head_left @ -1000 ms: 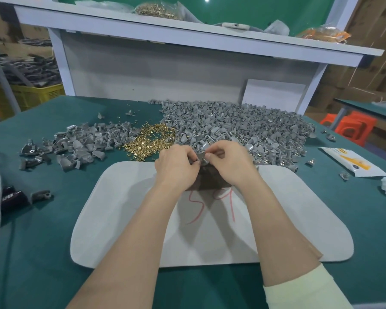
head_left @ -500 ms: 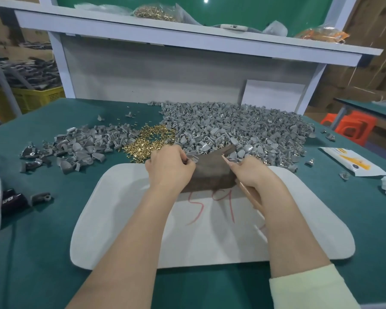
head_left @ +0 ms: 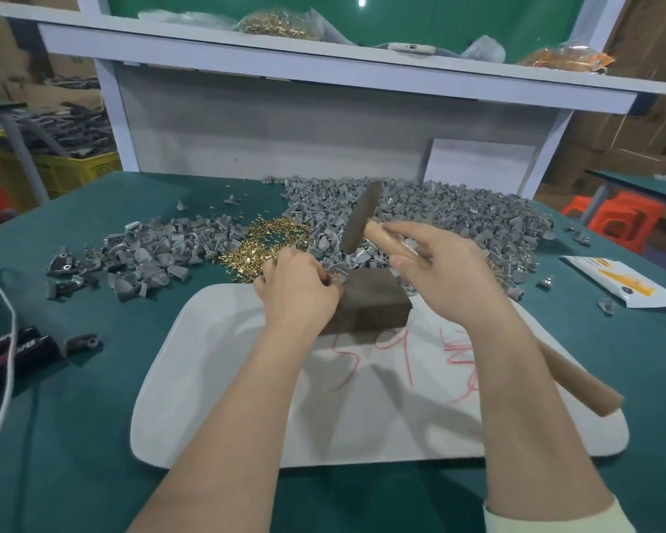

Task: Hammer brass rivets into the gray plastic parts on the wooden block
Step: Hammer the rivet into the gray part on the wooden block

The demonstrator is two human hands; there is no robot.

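Observation:
A dark wooden block point(head_left: 373, 302) sits on the far edge of a white mat point(head_left: 216, 398). My left hand point(head_left: 298, 292) rests at the block's left corner, fingers curled and pinching a small part that is mostly hidden. My right hand point(head_left: 445, 275) grips the wooden handle of a hammer point(head_left: 358, 221), whose metal head is raised above the block. A large heap of gray plastic parts point(head_left: 458, 225) lies behind, a smaller heap point(head_left: 150, 255) to the left, and brass rivets point(head_left: 264, 244) between them.
Green table point(head_left: 74, 436) under everything. A black object and white cord point(head_left: 1, 352) lie at the left edge, a single gray part point(head_left: 81, 342) beside them. A white-and-yellow packet point(head_left: 619, 282) lies right. A white shelf point(head_left: 323, 59) overhangs the back.
My right hand left the part, took up the hammer and raised its head above the block. My left hand stayed at the block's left corner.

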